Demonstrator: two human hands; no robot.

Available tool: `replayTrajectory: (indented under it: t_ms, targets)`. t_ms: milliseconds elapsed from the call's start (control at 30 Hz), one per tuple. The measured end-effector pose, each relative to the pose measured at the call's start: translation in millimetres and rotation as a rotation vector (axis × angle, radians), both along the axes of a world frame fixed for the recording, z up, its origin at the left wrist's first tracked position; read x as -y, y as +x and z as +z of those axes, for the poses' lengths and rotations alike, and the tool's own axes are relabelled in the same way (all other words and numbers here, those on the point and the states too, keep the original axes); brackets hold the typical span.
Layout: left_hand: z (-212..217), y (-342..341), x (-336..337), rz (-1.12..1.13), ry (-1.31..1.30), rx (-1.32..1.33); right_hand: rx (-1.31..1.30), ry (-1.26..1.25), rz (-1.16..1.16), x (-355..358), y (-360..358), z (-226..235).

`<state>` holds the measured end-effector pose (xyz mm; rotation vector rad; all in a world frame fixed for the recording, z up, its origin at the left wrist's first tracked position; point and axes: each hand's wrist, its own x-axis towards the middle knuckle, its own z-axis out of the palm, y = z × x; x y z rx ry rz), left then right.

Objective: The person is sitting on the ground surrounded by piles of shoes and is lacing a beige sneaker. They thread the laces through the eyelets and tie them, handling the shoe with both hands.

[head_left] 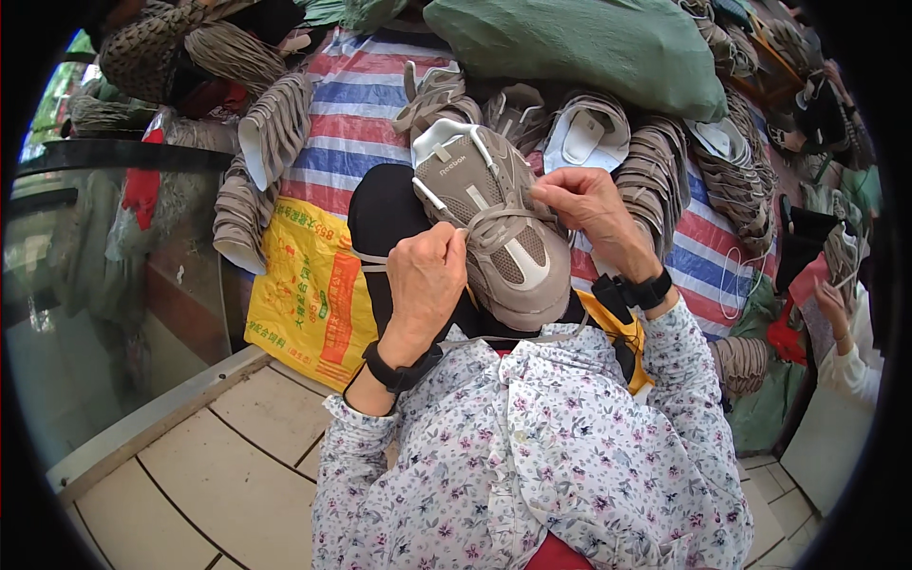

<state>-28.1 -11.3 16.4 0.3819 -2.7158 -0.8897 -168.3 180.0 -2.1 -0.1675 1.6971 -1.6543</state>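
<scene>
A taupe and white sneaker point(527, 275) rests on my lap, toe toward me and tongue away from me. Its flat taupe shoelace point(506, 226) is looped and crossed over the middle of the upper. On the left, my left hand point(425, 277) is closed in a pinch on the lace, knuckles up, beside the shoe. My right hand point(600, 214) pinches the lace between thumb and fingertips at the shoe's right side. Only a little of the lace shows at either pinch. A thin pale strand point(532, 338) lies across my lap below the toe. Both wrists wear black bands.
Rows of nested taupe shoe uppers point(655, 176) lie on a striped tarp point(347, 119) ahead. A green sack point(579, 52) bulges behind them. A yellow printed bag point(304, 294) lies at left, near a glass panel point(114, 285). Another person's hand point(833, 306) shows at far right.
</scene>
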Motion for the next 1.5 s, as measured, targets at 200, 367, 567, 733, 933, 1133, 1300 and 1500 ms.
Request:
replayTrajectory:
  t_ms: [200,367,567,733,933,1133,1300,1500]
  targets:
    - [4.1,-3.8,10.0,-0.132,0.162,0.011,0.138,-0.176,-0.020,8.1,-3.6,-3.2]
    - [-3.1,-0.4,10.7,-0.076,0.243,0.051,0.159,-0.163,-0.046,4.7,-4.9,-3.8]
    - [-1.2,-0.9,11.6,-0.113,0.228,0.045,0.074,-0.105,-0.085,6.5,-4.7,-12.2]
    - [-0.2,-1.6,11.2,-0.101,0.221,0.034,-0.279,-0.017,-0.111,15.9,2.2,-7.3]
    - [4.1,-3.1,9.5,-0.108,0.199,0.017,-0.754,0.119,-0.054,25.0,5.2,3.4]
    - [-2.7,-1.8,3.4,-0.011,0.104,0.044,-0.932,0.161,0.045,32.2,4.6,10.1]
    - [-4.2,-3.0,4.7,-0.052,0.019,0.025,-0.765,0.090,0.018,37.6,1.5,3.7]
    - [18.5,3.8,16.0,-0.018,0.018,0.005,-1.417,0.214,0.025,32.2,-1.6,26.9]
